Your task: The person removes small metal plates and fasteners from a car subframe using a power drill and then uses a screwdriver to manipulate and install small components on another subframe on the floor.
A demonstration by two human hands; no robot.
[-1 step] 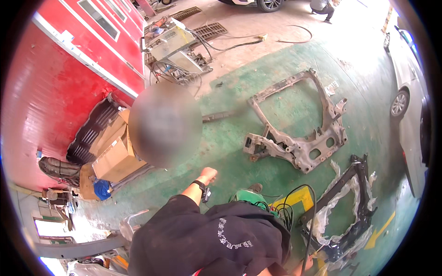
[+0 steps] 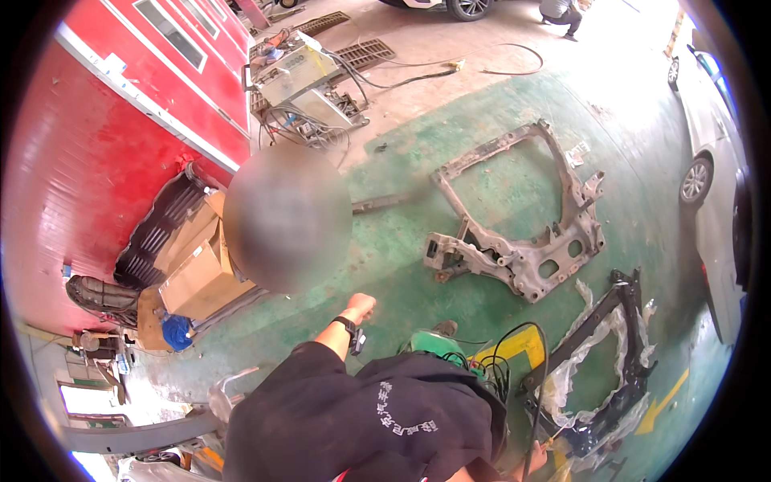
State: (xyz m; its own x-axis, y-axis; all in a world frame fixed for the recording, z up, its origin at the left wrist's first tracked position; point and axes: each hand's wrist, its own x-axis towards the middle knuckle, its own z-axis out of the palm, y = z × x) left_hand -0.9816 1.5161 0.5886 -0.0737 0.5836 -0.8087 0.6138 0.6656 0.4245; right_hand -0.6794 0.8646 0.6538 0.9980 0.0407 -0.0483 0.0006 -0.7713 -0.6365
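My left hand (image 2: 361, 306) is closed in a fist over the green floor, and no object shows in it. A black strap with a small dark device (image 2: 353, 336) sits on that wrist. Low at the right, my right hand (image 2: 536, 458) is closed around a thin yellowish tool (image 2: 549, 443), partly hidden by my fingers. The tool reaches toward the near edge of a black metal frame (image 2: 578, 341) wrapped in torn clear plastic. A black cable (image 2: 545, 369) loops down past this hand. Between my arms stands a green box (image 2: 434, 344) with several cables.
A worn brown-grey metal subframe (image 2: 526, 261) lies ahead on the floor. Cardboard boxes (image 2: 197, 281) lean by a red wall (image 2: 104, 161). Beyond stands a grey machine (image 2: 297, 68) with hoses. A silver car (image 2: 715, 161) is at right; a person (image 2: 560, 12) crouches far off.
My left hand has shifted very slightly left. My right hand stays at nearly the same spot beside the black frame. The things on the floor have not moved.
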